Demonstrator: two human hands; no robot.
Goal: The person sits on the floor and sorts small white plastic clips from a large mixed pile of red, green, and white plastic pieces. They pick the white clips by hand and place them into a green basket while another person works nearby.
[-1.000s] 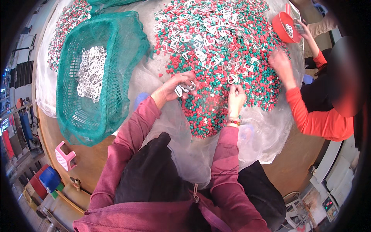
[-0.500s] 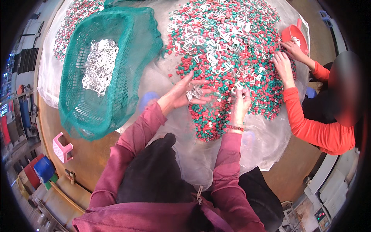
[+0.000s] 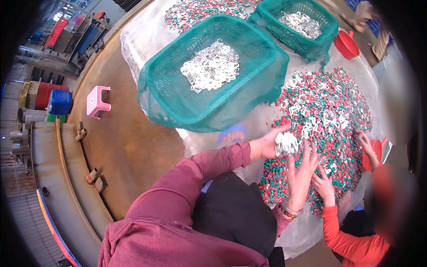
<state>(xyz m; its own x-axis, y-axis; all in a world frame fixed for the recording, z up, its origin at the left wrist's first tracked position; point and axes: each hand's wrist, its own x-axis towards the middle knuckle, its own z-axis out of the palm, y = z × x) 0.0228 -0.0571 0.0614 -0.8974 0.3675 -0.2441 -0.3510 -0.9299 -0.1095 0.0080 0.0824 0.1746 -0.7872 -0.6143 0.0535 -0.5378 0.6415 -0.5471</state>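
1. White clips [image 3: 286,144], kinda blurring together, sit heaped in my half-curled left hand [image 3: 266,146], hiding part of it.
2. My right hand [image 3: 300,177] is just beside them, loosely spread; can't tell if it's touching.

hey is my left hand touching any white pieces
Touching: the head view shows a bunch of white pieces held against your left hand.

We see smooth, plastic-looking white pieces [image 3: 287,144], matt red-and-green bits [image 3: 275,177], plastic basket [image 3: 167,84] under rough woven mesh [image 3: 278,76], thin translucent sheet [image 3: 303,233], smooth plastic stool [image 3: 94,103], smooth plastic scoop [image 3: 346,45], matt cloth sleeve [image 3: 213,161].
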